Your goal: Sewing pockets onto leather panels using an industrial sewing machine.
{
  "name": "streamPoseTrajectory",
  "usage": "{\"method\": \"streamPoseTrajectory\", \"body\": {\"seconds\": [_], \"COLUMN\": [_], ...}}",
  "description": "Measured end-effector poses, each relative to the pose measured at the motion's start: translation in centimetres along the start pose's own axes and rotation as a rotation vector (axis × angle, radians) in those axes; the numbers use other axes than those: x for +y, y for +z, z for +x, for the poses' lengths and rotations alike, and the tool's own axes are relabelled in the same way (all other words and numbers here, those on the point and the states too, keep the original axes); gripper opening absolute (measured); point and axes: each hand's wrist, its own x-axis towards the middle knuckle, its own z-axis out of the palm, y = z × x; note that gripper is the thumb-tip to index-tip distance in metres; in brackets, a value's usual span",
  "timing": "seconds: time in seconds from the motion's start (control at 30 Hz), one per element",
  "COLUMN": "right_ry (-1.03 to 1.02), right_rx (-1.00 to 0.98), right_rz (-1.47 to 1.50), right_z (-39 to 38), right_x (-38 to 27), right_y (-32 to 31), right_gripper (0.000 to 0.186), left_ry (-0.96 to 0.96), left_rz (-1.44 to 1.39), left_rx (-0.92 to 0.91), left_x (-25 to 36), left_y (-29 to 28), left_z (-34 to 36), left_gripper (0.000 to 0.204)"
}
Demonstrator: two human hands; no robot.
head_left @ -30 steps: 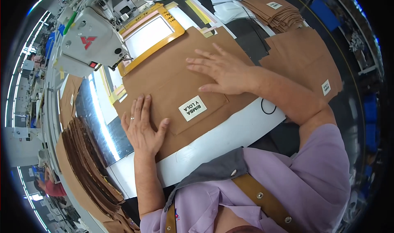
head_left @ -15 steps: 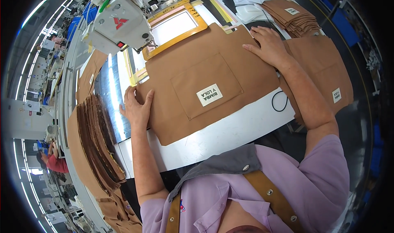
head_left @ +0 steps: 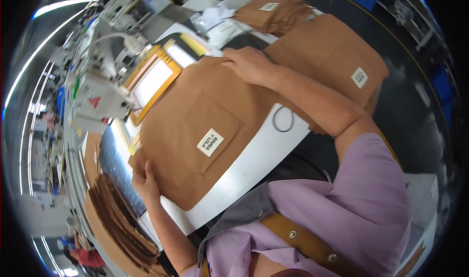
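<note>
A brown fabric panel (head_left: pixel 166 125) with a stitched patch pocket and a white label (head_left: pixel 210 142) lies across the white work surface in front of me. My left hand (head_left: pixel 145 183) is closed on its near left edge, thumb on top and the other fingers partly hidden. At the far right edge, my right hand (head_left: pixel 248 66) is closed on the cloth, its fingertips bent over the margin. Between my hands the cloth bulges slightly. Just beyond the panel's left side stand the sewing machine head (head_left: pixel 97 99) and a yellow clamp frame (head_left: pixel 159 77).
More brown panels (head_left: pixel 337 57) with a label lie to the right, and a folded brown stack (head_left: pixel 271 13) sits behind. A thick pile of brown pieces (head_left: pixel 117 223) stands at the left. A thin black cord loop (head_left: pixel 283 119) rests on the white surface.
The head view has turned, shifting the whole scene. Both hands have gone from lying spread on the panel to holding its edges, and the panel has moved away from the clamp frame's edge slightly.
</note>
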Motion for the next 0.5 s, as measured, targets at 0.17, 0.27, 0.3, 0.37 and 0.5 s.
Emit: {"method": "streamPoseTrajectory", "body": {"seconds": [0.17, 0.27, 0.3, 0.37, 0.5], "right_ry": [-0.040, -0.055, 0.070, 0.154, 0.414], "right_rx": [0.161, 0.254, 0.214, 0.174, 0.184], "right_rz": [0.117, 0.139, 0.048, 0.108, -0.016], "right_z": [-0.7, -1.8, -1.9, -3.1, -5.5], "right_x": [2.0, 5.8, 7.4, 10.6, 18.1], "right_y": [-7.6, -14.0, -16.6, -21.5, -29.5], "right_gripper": [0.027, 0.032, 0.033, 0.033, 0.029], "left_ry": [-0.121, -0.066, -0.064, -0.132, -0.120], "left_rz": [-0.407, -0.542, -0.573, -0.693, -0.825], "left_rx": [-0.155, -0.341, -0.384, -0.537, -0.816], "left_x": [5.0, 9.5, 11.2, 14.6, 19.9], "left_y": [2.6, 6.6, 8.2, 11.6, 18.2], "left_z": [0.6, 1.1, 1.3, 1.5, 0.6], "left_gripper": [0.039, 0.044, 0.046, 0.049, 0.047]}}
